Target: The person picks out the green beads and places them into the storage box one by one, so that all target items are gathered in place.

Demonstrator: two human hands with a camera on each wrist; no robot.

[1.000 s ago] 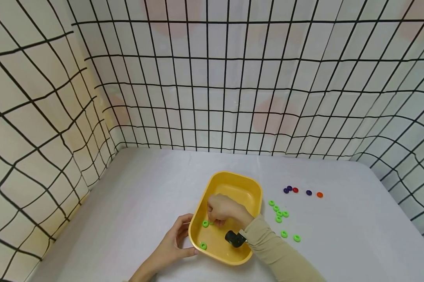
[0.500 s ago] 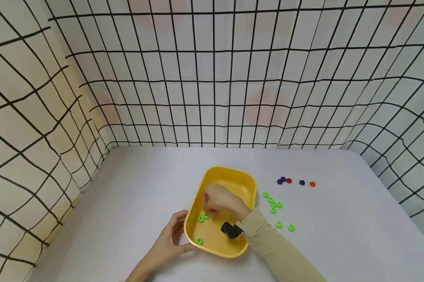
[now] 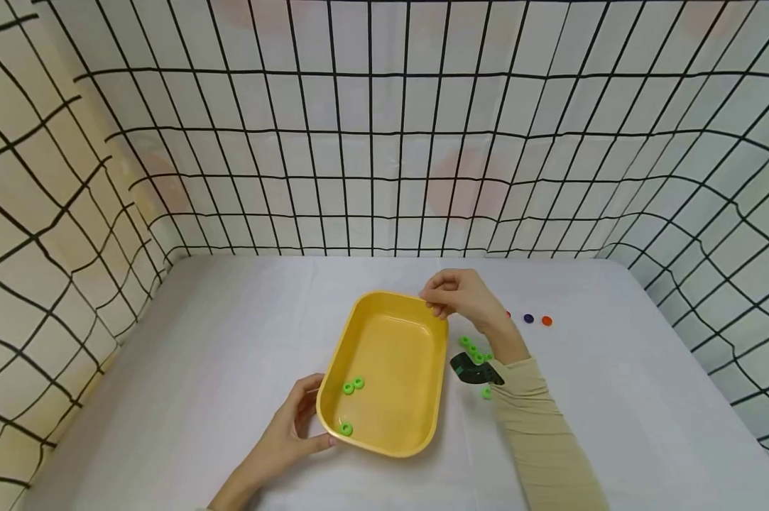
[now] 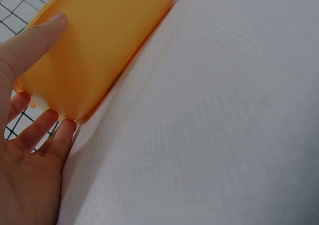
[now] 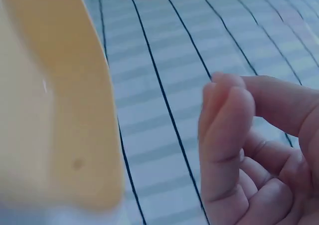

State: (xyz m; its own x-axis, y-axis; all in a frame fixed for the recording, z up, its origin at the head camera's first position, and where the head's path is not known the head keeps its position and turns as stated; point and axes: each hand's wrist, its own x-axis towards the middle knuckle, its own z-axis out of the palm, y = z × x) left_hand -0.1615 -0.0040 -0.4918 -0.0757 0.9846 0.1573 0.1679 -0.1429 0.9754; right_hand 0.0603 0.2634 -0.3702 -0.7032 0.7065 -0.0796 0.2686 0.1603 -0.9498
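Note:
A yellow plastic tray sits on the white cloth. My left hand holds its near left corner, thumb on the near side and fingers on the left wall; the left wrist view shows the thumb against the outside. Several small green rings are around: three lie in the tray's left part. My right hand is at the tray's far right corner with thumb and index fingertip together. In the right wrist view, nothing shows between the fingertips, beside the tray wall.
Right of the tray lie several green rings, partly hidden by the right wrist and its black camera. Farther right are a purple bead, an orange bead and a partly covered red one. A black grid net encloses the back and sides.
My right hand has lifted out of the tray and moved to its far right corner. Two green rings now show side by side where it was. The left hand keeps its hold.

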